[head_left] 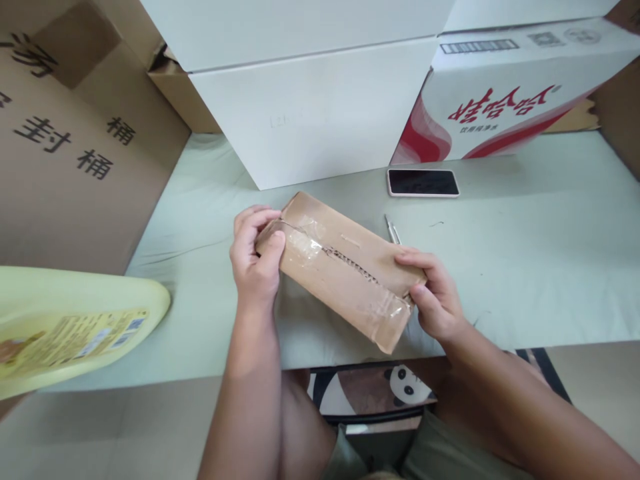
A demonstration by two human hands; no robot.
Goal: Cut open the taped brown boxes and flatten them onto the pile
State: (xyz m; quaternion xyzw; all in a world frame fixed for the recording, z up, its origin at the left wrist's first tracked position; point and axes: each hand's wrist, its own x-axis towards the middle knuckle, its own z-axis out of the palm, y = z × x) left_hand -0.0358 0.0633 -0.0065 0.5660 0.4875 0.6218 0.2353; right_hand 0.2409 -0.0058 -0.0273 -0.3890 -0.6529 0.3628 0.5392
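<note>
A small brown cardboard box [325, 267] is tilted between my two hands, above the front part of the table. Clear tape covers both ends of its seam, and the cut seam between them shows corrugated edges. My left hand [257, 247] grips the box's left end, thumb on the upper face. At the other end, my right hand [433, 290] holds the right corner, with thumb and fingers closed on it. Just behind the box lies a slim metallic tool [393, 230], partly hidden by it; its kind is unclear. The underside of the box is out of sight.
A phone [423, 183] lies on the pale green tablecloth [540, 253]. White boxes [320, 113] and a red-and-white carton [490, 100] stand behind. To the left are a large brown carton [75, 167] and a yellow bottle [85, 327].
</note>
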